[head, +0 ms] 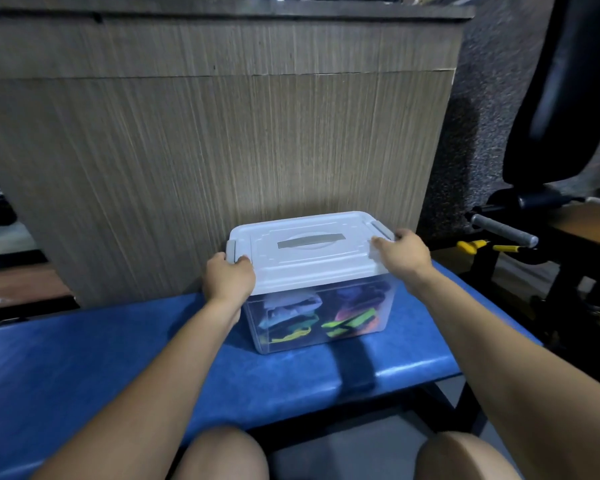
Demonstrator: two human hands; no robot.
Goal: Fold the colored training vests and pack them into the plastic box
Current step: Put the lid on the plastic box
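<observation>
On the blue padded bench [84,368], against the wood-grain panel [222,150], stood the clear plastic box [326,327]; its white lid [309,254] sat on top, with a grey handle [309,241] lying flat in the lid's recess; the folded colored vests [343,317] were visible through the front wall, inside the box, in blue, green, yellow and purple. The left hand [227,278] gripped the lid's left end, fingers curled over the grey latch [231,251]; the right hand [404,252] gripped the lid's right end, thumb on the lid's top, fingers wrapped round the edge beside the right latch [381,228]. Both forearms reached forward over the bench; a black exercise machine [551,133] stood at the right, apart from the box.
</observation>
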